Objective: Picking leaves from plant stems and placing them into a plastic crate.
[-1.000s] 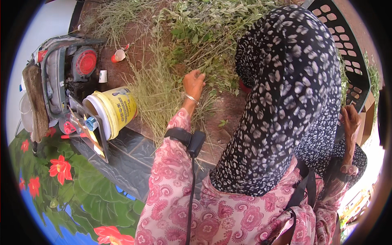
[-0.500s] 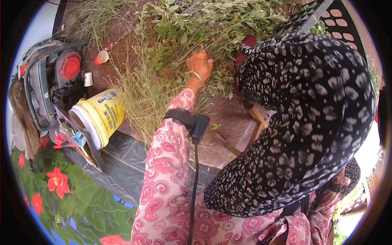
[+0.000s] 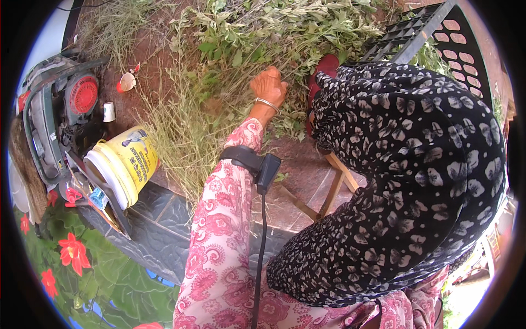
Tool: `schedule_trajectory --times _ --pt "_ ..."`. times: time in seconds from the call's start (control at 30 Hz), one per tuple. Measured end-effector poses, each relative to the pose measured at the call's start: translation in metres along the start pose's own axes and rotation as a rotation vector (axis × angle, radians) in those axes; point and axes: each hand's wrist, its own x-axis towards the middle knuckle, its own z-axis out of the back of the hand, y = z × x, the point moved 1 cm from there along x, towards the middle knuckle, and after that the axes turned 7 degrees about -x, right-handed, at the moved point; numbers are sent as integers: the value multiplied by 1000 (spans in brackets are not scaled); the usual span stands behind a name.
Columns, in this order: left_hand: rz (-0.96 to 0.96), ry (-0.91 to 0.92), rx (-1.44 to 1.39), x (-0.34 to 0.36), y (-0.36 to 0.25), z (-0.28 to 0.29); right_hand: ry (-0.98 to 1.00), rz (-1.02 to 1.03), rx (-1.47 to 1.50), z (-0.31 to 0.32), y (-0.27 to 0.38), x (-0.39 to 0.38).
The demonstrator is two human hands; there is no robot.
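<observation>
My left hand [image 3: 267, 86], with a bangle at the wrist, is closed on leafy plant stems [image 3: 279, 41] lying on the floor; its fingertips are mostly hidden. Pale dry grass [image 3: 172, 153] spreads below and left of it. Just to its right are my bent leg in black floral cloth [image 3: 416, 175] and a red shoe [image 3: 327, 67]. My right hand is out of sight, and the right arm is largely hidden behind the leg.
At left stand a machine with a red round cover [image 3: 83, 94], a yellow bucket [image 3: 129, 162] and a white cup [image 3: 108, 112]. An orange-and-white broken piece [image 3: 127, 82] lies nearby. A wooden frame [image 3: 342, 172] is under my leg; a black plastic crate [image 3: 460, 55] stands at upper right.
My left hand has moved forward into the stems. My leg has shifted lower and rightward in view, uncovering the wooden frame and red shoe. My right hand, visible earlier, has disappeared.
</observation>
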Motion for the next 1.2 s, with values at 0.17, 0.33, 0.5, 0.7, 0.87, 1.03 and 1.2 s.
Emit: schedule_trajectory --times 0.17,0.33,0.5,0.7,0.87,1.03,1.2 --pt "-26 -38 33 -7 12 -23 6 -26 39 -4 -4 -2" --pt "-1 41 58 -5 4 -28 -13 -57 53 -4 18 -4" --pt "-133 -32 12 -22 -3 -4 -6 -106 108 -15 -5 -6" --pt "-239 -197 -56 -40 -16 44 -35 -172 172 -13 -21 -12" --pt "-212 -244 -380 -51 -26 92 -51 -238 224 -16 -25 -20" --pt "0 -8 -943 -64 -43 138 -63 20 116 -11 26 -14" --pt "19 -157 -1236 -77 -58 178 5 185 8 -9 39 -12"
